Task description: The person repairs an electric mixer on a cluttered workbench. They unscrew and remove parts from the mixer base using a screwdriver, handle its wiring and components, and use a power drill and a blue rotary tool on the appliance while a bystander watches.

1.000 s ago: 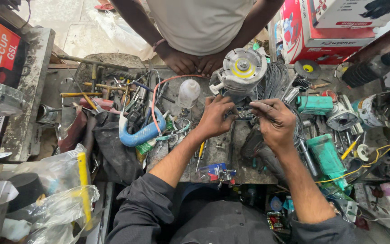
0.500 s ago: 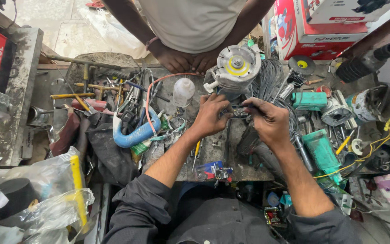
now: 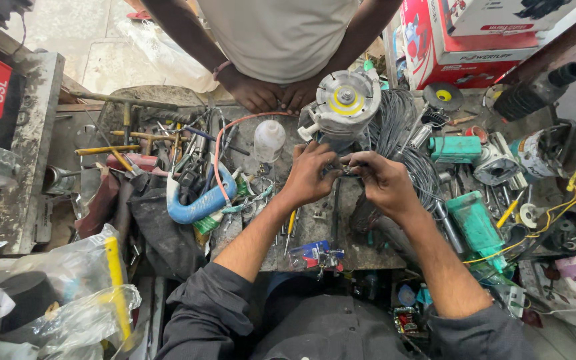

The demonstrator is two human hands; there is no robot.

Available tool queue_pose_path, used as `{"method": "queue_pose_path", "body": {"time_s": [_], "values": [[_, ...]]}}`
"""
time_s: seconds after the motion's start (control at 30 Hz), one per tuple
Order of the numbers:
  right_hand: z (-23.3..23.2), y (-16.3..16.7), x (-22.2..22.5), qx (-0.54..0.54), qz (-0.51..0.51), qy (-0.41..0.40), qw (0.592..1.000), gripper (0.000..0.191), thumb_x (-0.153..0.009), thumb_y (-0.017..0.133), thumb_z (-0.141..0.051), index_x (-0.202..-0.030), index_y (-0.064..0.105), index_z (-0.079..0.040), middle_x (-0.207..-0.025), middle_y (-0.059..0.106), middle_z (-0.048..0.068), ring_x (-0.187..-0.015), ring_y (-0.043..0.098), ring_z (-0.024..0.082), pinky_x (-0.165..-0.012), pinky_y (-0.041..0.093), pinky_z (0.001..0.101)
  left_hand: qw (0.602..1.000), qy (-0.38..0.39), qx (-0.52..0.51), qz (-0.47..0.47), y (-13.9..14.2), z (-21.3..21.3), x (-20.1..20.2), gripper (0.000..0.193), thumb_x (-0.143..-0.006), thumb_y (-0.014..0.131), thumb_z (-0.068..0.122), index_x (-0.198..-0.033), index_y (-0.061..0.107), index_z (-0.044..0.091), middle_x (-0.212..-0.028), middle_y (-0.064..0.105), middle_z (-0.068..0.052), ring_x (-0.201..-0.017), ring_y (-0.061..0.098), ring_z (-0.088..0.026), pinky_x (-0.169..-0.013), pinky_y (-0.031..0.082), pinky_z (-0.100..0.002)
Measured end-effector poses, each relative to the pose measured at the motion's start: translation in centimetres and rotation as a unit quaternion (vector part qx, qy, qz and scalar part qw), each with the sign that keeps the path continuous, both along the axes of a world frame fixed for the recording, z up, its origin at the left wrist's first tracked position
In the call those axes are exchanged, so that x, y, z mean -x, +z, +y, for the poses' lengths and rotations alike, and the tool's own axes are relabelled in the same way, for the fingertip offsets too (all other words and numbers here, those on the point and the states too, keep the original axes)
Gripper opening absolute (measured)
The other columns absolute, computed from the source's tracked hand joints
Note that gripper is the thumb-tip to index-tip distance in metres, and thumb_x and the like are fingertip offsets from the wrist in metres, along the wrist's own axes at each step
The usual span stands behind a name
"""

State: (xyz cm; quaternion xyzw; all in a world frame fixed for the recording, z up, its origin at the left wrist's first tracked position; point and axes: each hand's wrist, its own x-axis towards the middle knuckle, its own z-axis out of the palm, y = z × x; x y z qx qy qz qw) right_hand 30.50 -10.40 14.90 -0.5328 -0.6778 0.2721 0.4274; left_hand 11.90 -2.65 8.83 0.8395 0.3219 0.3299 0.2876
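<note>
Two hands meet over bench centre: left hand (image 3: 311, 177) and right hand (image 3: 383, 183) both have fingertips pinched shut on one small dark part (image 3: 346, 171), held just above the worktop (image 3: 315, 223). Part sits at 6 o'clock from the round motor housing (image 3: 345, 103), almost touching its lower edge. Too small and too covered by fingers to tell its shape; reads as dark metal, maybe with a thin lead, can't confirm. Risks, my read: grip is fingertip-only, so a slip would drop the part into the clutter below, where it would be hard to find among loose screws and offcuts. Grey wire bundle (image 3: 405, 140) lies at 2 o'clock from the right hand, close enough to snag a wrist. Motor housing stands on edge and looks tippable if bumped. Yellow-handled screwdriver (image 3: 291, 223) lies at 6 o'clock under the left wrist, could roll off. Blue curved handle (image 3: 198, 203) at 9 o'clock, well apart. Another person's hands (image 3: 268, 97) rest on the far bench edge at 12 o'clock, near the housing, not touching the part.
</note>
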Motion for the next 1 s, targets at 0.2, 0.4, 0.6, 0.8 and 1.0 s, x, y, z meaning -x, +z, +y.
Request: {"method": "queue_pose_path", "body": {"time_s": [0.2, 0.4, 0.6, 0.8, 1.0], "values": [[0.1, -1.1, 1.8, -0.072, 0.06, -0.115, 0.989, 0.025, -0.096, 0.061, 0.009, -0.117, 0.066, -0.003, -0.099, 0.078, 0.01, -0.095, 0.077, 0.015, -0.084, 0.062, 0.0278, 1.0, -0.001, 0.007, -0.002, -0.1, 0.8, 0.3, 0.015, -0.076, 0.078, 0.014, -0.088, 0.069, 0.013, -0.095, 0.062, -0.004, -0.106, 0.058, -0.028, -0.095, 0.035, -0.045], [0.3, -0.3, 2.1, -0.04, 0.03, -0.089, 0.995, 0.03, -0.096, 0.062, 0.009, -0.123, 0.061, -0.003, -0.107, 0.077, 0.011, -0.097, 0.077, 0.018, -0.084, 0.062, 0.0287, 1.0, -0.002, -0.007, -0.008, 0.2, 0.9, 0.8, 0.016, -0.076, 0.078, 0.015, -0.088, 0.068, 0.013, -0.094, 0.061, -0.005, -0.106, 0.057, -0.029, -0.094, 0.034, -0.046], [0.0, 0.4, 1.5, -0.056, -0.023, -0.015, 0.998, 0.047, -0.087, 0.057, 0.015, -0.129, 0.062, -0.004, -0.11, 0.071, 0.013, -0.101, 0.073, 0.023, -0.087, 0.061, 0.0327, 1.0, -0.002, 0.004, -0.008, -0.2, 0.6, 1.2, 0.015, -0.076, 0.077, 0.014, -0.088, 0.068, 0.013, -0.095, 0.062, -0.004, -0.106, 0.058, -0.028, -0.095, 0.034, -0.046], [0.7, -0.8, 0.3, 0.015, -0.054, 0.011, 0.998, 0.037, -0.092, 0.06, 0.012, -0.124, 0.057, -0.006, -0.106, 0.074, 0.012, -0.092, 0.076, 0.024, -0.079, 0.058, 0.0331, 1.0, -0.002, 0.022, 0.004, -0.4, 0.6, 0.8, 0.016, -0.074, 0.077, 0.014, -0.088, 0.069, 0.014, -0.094, 0.061, -0.005, -0.105, 0.058, -0.029, -0.091, 0.035, -0.046], [1.4, -2.1, 1.0, -0.048, -0.079, -0.045, 0.995, 0.031, -0.089, 0.062, 0.01, -0.115, 0.058, -0.007, -0.097, 0.075, 0.012, -0.091, 0.078, 0.024, -0.075, 0.06, 0.0332, 1.0, -0.002, 0.006, 0.001, -0.2, 1.3, 1.1, 0.016, -0.076, 0.077, 0.015, -0.089, 0.067, 0.012, -0.094, 0.061, -0.005, -0.104, 0.057, -0.029, -0.092, 0.034, -0.047]]}}
